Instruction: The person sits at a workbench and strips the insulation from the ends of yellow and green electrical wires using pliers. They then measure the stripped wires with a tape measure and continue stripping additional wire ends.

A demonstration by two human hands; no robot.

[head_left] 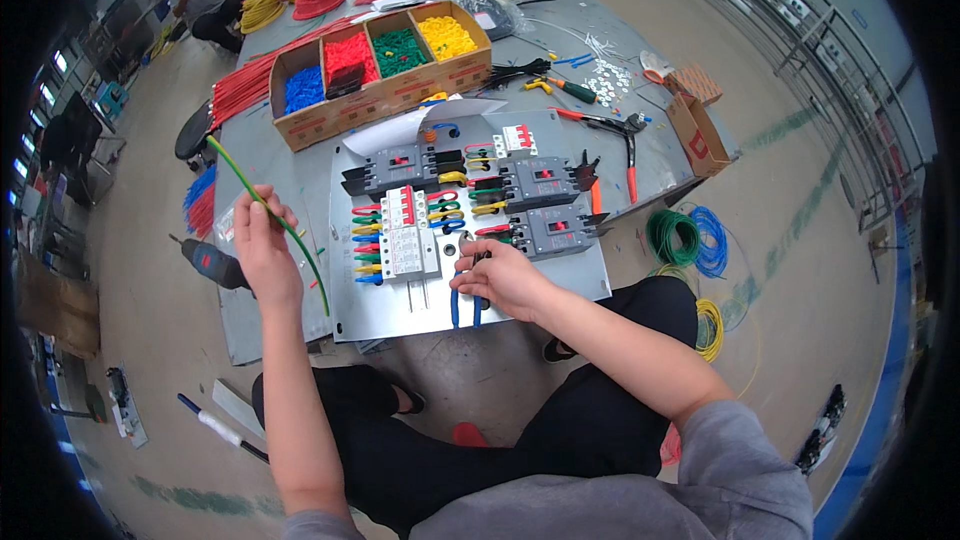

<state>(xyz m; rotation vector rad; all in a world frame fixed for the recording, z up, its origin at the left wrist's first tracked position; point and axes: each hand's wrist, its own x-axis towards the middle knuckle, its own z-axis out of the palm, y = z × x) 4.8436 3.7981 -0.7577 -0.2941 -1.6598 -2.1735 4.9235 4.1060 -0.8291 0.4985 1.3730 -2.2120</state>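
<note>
Green-and-yellow wire (234, 167) pinched in the left hand (268, 252), blue-handled pliers (457, 312) in the right hand (505, 278).

The left hand, fingers curled nearly closed, holds the wire partway along, at the left of a pale metal panel (375, 312) on the grey counter (265, 318); the wire slants from far left to near right. The right hand's fingers bend round the pliers over the panel's near middle, the handles pointing near; how tightly they grip, I cannot tell. A white breaker block (408, 252) stands between the hands, grey breakers (548, 230) sit far right, and a cardboard box (385, 105) of coloured pieces lies beyond.
</note>
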